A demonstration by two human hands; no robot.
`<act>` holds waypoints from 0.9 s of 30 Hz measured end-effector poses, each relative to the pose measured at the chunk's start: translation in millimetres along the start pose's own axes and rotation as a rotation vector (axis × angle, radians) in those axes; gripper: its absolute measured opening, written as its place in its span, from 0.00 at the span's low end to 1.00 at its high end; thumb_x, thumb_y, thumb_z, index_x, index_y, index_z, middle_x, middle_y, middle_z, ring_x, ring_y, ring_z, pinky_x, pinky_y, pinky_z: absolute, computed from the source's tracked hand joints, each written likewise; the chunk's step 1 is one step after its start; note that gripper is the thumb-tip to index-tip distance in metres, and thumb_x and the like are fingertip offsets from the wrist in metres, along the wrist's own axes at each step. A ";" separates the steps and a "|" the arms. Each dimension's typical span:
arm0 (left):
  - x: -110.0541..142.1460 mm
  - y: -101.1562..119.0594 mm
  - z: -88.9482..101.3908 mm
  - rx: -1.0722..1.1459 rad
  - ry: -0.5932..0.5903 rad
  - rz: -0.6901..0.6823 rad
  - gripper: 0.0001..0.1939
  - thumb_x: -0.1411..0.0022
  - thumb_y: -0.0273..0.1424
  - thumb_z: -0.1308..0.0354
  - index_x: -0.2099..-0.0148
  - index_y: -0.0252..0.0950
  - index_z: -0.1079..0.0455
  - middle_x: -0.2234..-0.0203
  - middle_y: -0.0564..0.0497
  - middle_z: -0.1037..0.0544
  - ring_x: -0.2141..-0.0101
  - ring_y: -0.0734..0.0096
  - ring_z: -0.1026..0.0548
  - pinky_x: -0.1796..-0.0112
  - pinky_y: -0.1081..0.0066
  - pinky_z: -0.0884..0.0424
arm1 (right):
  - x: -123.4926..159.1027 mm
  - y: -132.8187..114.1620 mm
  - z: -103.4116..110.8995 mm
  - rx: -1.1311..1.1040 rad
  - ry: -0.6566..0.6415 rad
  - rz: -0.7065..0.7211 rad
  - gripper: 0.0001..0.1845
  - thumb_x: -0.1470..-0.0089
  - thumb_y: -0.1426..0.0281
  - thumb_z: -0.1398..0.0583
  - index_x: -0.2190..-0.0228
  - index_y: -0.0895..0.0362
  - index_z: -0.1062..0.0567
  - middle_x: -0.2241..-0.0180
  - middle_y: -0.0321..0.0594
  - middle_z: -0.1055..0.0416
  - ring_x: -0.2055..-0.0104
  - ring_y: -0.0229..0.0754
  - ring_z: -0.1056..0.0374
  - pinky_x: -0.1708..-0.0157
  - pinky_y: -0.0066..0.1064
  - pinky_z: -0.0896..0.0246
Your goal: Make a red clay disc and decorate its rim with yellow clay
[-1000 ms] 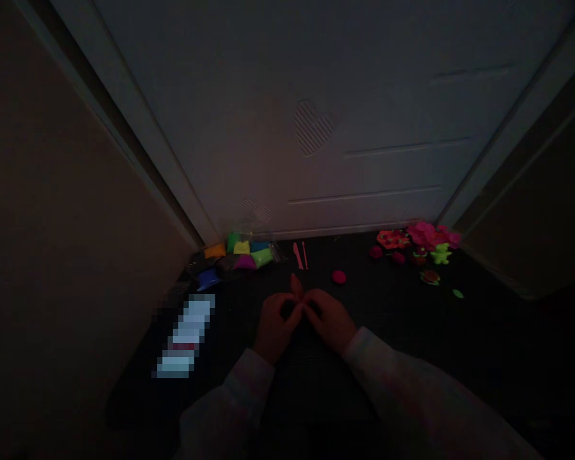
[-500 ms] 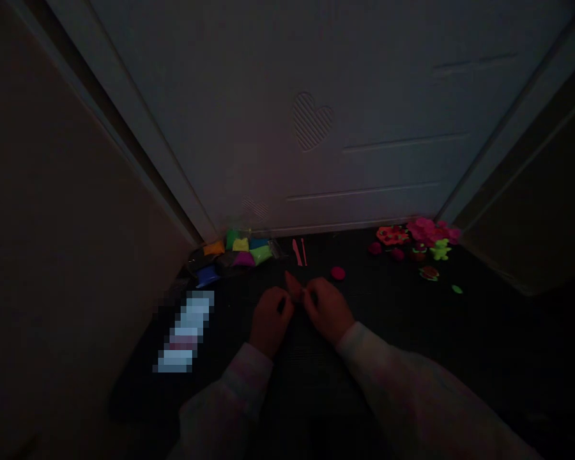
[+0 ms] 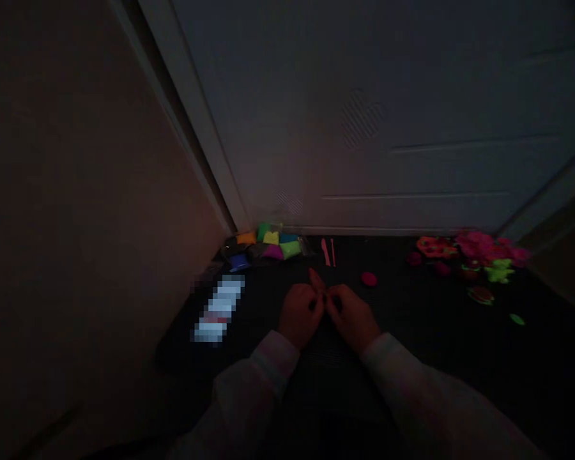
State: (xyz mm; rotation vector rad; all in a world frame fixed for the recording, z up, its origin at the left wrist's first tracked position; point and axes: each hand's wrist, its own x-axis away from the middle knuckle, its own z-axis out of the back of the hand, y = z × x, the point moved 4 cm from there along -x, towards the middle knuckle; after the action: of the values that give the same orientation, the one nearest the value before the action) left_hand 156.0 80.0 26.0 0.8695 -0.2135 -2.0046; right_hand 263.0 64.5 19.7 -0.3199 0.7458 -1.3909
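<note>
My left hand (image 3: 301,314) and my right hand (image 3: 353,317) meet above the dark table, fingertips pinched together and almost touching. Whatever lies between them is too small and dark to make out. A reddish pointed shape, perhaps an outstretched finger, sticks up from the left hand's fingertips. Just beyond the right hand rests a flattened pink clay piece (image 3: 368,279). Farther back, a pink plastic knife (image 3: 326,252) and a thin pink stick tool (image 3: 333,252) lie side by side.
Bags of coloured clay (image 3: 271,246) sit at the back left, near a blurred-out bright phone-like panel (image 3: 220,308). Pink flower-like pieces (image 3: 483,246), a yellow-green figure (image 3: 499,271) and a small green leaf shape (image 3: 517,319) lie right. A white door (image 3: 287,128) borders the table's back.
The view has turned left, so everything sits farther right in the picture. My hands have come closer together, still pinched at the fingertips.
</note>
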 end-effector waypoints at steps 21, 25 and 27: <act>-2.8 -6.1 5.0 0.029 0.025 -0.150 0.16 0.48 0.24 0.54 0.56 0.35 0.37 0.58 0.47 0.31 0.54 0.68 0.37 0.54 0.62 0.40 | -8.4 -8.1 -2.9 -0.067 0.103 0.017 0.06 0.53 0.72 0.54 0.72 0.56 0.39 0.70 0.40 0.39 0.70 0.38 0.40 0.70 0.30 0.46; -3.1 -4.3 9.4 0.031 -0.009 -0.150 0.16 0.46 0.27 0.54 0.54 0.35 0.38 0.59 0.48 0.30 0.54 0.69 0.38 0.53 0.63 0.42 | -9.1 -1.1 0.1 -0.170 0.136 -0.062 0.05 0.53 0.71 0.53 0.73 0.56 0.39 0.73 0.39 0.38 0.71 0.38 0.40 0.70 0.30 0.46; -3.4 -3.5 10.5 0.029 -0.045 -0.150 0.20 0.48 0.33 0.51 0.51 0.35 0.42 0.55 0.48 0.33 0.50 0.66 0.43 0.52 0.62 0.44 | -10.5 6.7 2.2 -0.318 0.156 -0.136 0.04 0.54 0.71 0.52 0.74 0.56 0.38 0.75 0.37 0.38 0.72 0.38 0.40 0.70 0.30 0.45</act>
State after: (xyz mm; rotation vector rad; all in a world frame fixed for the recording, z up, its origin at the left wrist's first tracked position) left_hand 147.9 82.8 33.8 0.8815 -0.2082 -2.1665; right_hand 269.5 75.3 20.3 -0.5220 1.0950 -1.4354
